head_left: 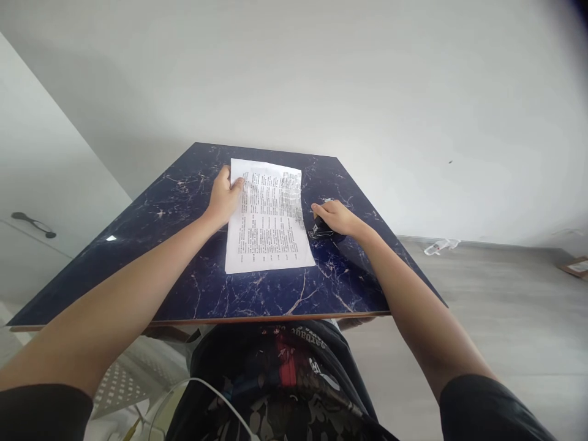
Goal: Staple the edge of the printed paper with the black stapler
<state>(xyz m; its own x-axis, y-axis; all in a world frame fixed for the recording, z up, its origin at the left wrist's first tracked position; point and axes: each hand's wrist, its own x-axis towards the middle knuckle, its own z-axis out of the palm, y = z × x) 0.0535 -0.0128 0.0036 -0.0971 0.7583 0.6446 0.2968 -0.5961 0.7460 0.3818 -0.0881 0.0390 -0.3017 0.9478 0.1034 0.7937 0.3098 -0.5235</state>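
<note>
My left hand (225,197) grips the left edge of a stack of printed paper sheets (271,217), thumb on top and fingers beneath. Lines of print run sideways across the top sheet, and the right edge of the stack curls slightly. Just right of the sheets, my right hand (339,217) is closed on a small black object (319,230) with pale markings. My fingers cover much of it, so its kind is unclear. It rests at or close to the tabletop, near the paper's right edge.
The dark blue marbled table (271,297) tapers away toward a pale wall (294,79). A cabinet with a dark handle (34,225) stands at the left. On the floor to the right lies a crumpled clear plastic wrapper (441,246). A white cable (215,392) crosses my lap.
</note>
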